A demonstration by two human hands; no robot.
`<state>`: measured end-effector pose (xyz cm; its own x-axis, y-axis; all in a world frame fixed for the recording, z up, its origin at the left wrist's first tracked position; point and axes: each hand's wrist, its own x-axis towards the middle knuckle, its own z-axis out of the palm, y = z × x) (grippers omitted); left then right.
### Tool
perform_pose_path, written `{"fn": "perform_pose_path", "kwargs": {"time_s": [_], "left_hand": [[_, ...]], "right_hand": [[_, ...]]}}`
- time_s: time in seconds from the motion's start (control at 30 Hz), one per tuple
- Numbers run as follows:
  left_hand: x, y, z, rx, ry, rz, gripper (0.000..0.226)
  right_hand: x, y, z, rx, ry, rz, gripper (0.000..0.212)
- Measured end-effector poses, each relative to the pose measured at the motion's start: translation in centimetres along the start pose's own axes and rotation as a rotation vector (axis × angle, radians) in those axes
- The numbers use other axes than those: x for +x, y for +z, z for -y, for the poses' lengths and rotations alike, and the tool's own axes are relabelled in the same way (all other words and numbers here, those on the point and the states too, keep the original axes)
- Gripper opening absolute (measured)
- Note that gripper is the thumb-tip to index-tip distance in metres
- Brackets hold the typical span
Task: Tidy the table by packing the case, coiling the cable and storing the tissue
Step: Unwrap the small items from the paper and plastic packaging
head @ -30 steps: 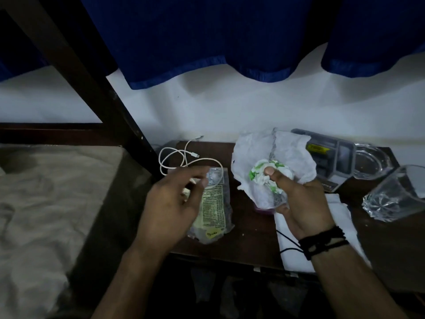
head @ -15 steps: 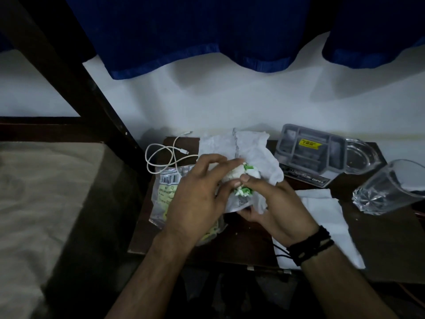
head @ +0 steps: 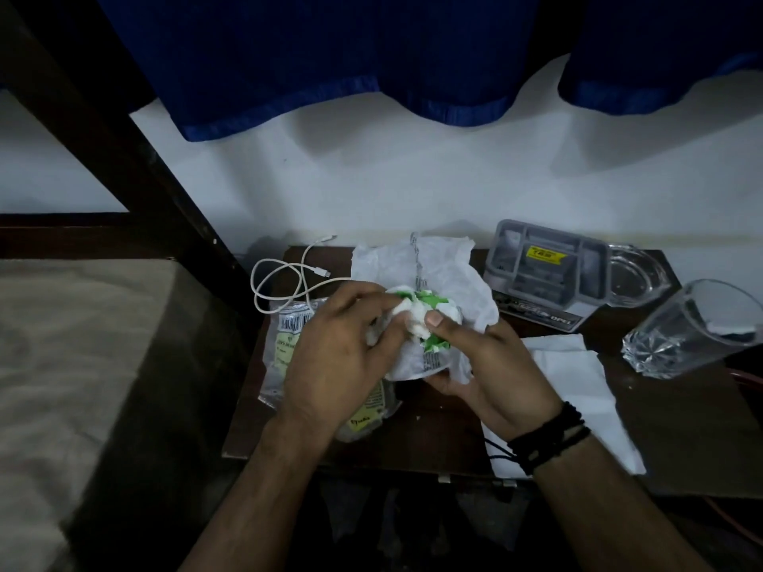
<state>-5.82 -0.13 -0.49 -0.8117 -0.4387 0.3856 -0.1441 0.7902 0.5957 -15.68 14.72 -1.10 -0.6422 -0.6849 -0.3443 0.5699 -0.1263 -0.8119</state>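
Over the small dark table, my right hand holds a white plastic bag from below, its thumb pressing a crumpled white-and-green tissue in the bag's mouth. My left hand pinches the tissue's left side with curled fingers. A white cable lies loosely looped at the table's back left. A grey plastic case with a yellow label sits at the back right.
A clear snack packet lies under my left hand. A white paper napkin lies under my right wrist. A drinking glass lies tipped at the right, a clear dish beside the case. A bed borders the left.
My left hand came across from the snack packet to the bag and now pinches the tissue. The bag and right hand shifted slightly left toward the table's middle.
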Motion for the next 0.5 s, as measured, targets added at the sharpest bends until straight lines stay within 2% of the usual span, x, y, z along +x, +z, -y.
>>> {"fn": "perform_pose_path", "kwargs": {"time_s": [0.13, 0.27, 0.37, 0.5], "left_hand": [[0.0, 0.19, 0.48, -0.032, -0.087, -0.006, 0.019], [-0.08, 0.42, 0.59, -0.116, -0.062, 0.057, 0.026], [-0.13, 0.31, 0.37, -0.127, -0.081, 0.037, 0.026], [-0.09, 0.33, 0.19, -0.233, -0.22, 0.011, 0.015]], "right_hand": [[0.31, -0.41, 0.14, 0.005, -0.002, -0.047, 0.027], [0.19, -0.15, 0.08, -0.018, -0.008, -0.047, 0.03], [0.16, 0.04, -0.02, 0.021, -0.011, -0.043, 0.033], [0.32, -0.06, -0.2, 0.081, -0.004, -0.089, 0.037]]}}
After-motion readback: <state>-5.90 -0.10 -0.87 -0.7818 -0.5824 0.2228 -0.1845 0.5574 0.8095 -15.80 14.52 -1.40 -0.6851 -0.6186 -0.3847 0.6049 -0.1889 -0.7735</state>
